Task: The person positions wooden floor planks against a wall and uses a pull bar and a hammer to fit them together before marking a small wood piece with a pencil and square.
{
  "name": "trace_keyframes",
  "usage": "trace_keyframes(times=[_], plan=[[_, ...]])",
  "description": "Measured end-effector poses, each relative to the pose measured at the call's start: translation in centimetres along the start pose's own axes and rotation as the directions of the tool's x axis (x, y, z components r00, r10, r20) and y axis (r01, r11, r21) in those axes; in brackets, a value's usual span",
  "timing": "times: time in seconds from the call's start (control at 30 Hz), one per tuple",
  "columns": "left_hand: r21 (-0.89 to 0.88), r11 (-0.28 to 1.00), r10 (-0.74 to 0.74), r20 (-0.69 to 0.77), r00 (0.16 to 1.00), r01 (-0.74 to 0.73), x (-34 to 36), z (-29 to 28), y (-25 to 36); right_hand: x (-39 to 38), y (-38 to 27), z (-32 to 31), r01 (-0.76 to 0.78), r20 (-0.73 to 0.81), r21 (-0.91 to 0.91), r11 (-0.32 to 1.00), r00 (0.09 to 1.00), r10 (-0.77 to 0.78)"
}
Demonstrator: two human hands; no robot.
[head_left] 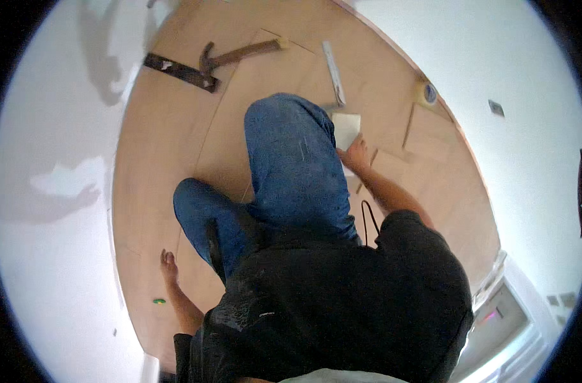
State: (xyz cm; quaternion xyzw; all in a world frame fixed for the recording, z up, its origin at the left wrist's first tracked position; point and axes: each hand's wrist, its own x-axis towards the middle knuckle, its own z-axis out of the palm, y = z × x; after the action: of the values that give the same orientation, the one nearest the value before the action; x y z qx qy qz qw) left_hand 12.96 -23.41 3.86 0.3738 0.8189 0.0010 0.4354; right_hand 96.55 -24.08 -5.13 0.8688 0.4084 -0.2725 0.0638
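My right hand (356, 154) is closed on the edge of a pale, cream rectangular piece (346, 129), just right of my raised knee. Part of the piece is hidden behind my leg and hand, and I cannot make out its kind. Out to the left, my left hand (168, 265) is over the wood-look floor (157, 210) with its fingers loosely bent and apart, and I see nothing in it. Nearest to that hand is a small green object (159, 300) on the floor.
Ahead lie a claw hammer (246, 53), a dark flat bar (182, 72) under its head, and a metal square (334, 73). A tape roll (426, 94) sits by the right wall (495, 57). Loose board pieces (425, 127) lie to the right. A white wall (54, 223) borders the left.
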Motion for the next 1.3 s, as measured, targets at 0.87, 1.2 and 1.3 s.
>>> trace_keyframes(times=[0.87,1.2,1.3], plan=[[0.177,0.977,-0.036,-0.421,0.906,0.120,-15.9,-15.8,22.6,13.0,4.0,-16.0,-0.198,0.061,-0.236,0.951,0.974,0.218],[-0.261,0.956,0.008,-0.427,0.904,-0.132,-0.1,-11.4,39.8,40.5,-36.7,-25.6,0.727,0.143,-0.195,0.659,0.685,-0.714],[-0.075,0.932,0.294,-0.414,0.861,-0.355,0.8,-11.4,50.0,43.6,-44.7,-23.0,0.682,0.166,-0.191,0.706,0.731,-0.662]])
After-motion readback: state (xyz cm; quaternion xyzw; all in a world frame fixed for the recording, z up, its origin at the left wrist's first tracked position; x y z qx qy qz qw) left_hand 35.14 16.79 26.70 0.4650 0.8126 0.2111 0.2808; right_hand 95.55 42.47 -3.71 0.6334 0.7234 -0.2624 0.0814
